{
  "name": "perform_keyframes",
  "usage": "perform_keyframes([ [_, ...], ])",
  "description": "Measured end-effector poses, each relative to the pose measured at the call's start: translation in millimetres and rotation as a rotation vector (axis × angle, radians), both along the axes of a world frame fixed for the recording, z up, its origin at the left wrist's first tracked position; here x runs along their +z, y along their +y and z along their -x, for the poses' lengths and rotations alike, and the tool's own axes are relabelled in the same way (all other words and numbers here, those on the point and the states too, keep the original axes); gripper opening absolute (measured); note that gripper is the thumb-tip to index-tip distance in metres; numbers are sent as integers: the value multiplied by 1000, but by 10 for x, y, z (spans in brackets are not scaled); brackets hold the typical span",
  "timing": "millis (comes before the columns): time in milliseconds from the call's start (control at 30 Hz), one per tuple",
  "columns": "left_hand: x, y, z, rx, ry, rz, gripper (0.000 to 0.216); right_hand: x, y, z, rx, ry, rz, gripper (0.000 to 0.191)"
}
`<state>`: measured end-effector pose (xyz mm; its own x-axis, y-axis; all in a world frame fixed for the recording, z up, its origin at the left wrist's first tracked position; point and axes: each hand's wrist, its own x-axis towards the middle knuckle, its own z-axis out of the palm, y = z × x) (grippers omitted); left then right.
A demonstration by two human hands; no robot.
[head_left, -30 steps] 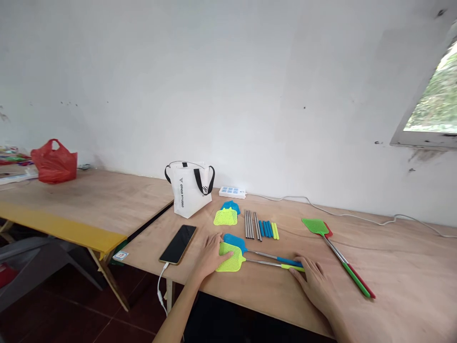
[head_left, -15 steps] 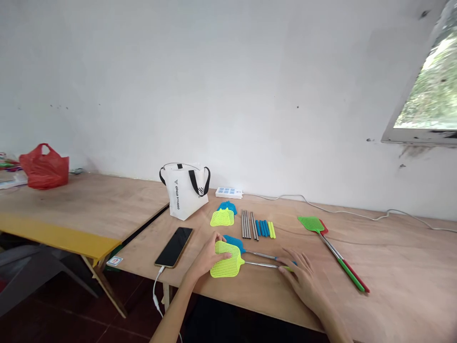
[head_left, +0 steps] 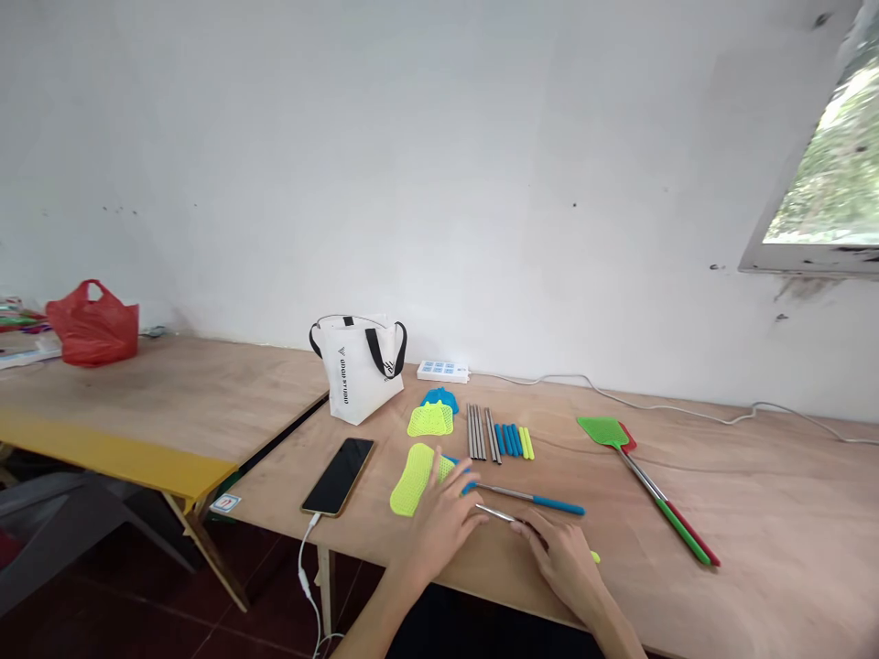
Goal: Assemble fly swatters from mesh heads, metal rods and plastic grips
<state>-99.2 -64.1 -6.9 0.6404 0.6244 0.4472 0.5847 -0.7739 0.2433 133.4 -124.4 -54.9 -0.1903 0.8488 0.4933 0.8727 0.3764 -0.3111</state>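
The left hand [head_left: 445, 523], fingers spread, covers the neck of the yellow perforated-plastic fly swatter with a thin metal rod [head_left: 410, 485]; whether it grips cannot be determined. The right hand [head_left: 559, 554] is closed around the swatter's handle, whose yellow end protrudes past the palm. The swatter is positioned near the front edge of the brown wooden table [head_left: 769, 513], just in front of the blue long-handled fly swatter [head_left: 558, 504] and nearer the person than the grey metal tubes [head_left: 476, 433].
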Motion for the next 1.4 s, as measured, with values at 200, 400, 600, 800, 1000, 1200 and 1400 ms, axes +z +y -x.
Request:
perform_keyframes([
  [200,-100,78,-16,-146,2,9,30,71,3,-50,39,-100,-36,53],
  [400,105,287,429,-63,-21,17,38,103,-6,-849,-85,-38,-35,52],
  [600,275,316,633,-14,-35,-2,39,118,-133,-1377,-229,75,-93,61],
  [800,307,254,655,56,-49,33,48,140,-198,-1464,-471,112,-49,61],
  [1000,331,213,685,87,-44,20,53,175,-166,-1568,-333,54,81,59],
  [1200,403,177,658,51,-58,-59,45,218,-218,-1445,-374,7,-1,58],
  [1400,328,28,275,-26,-15,-178,41,347,-170,-1048,-174,-45,-18,54],
])
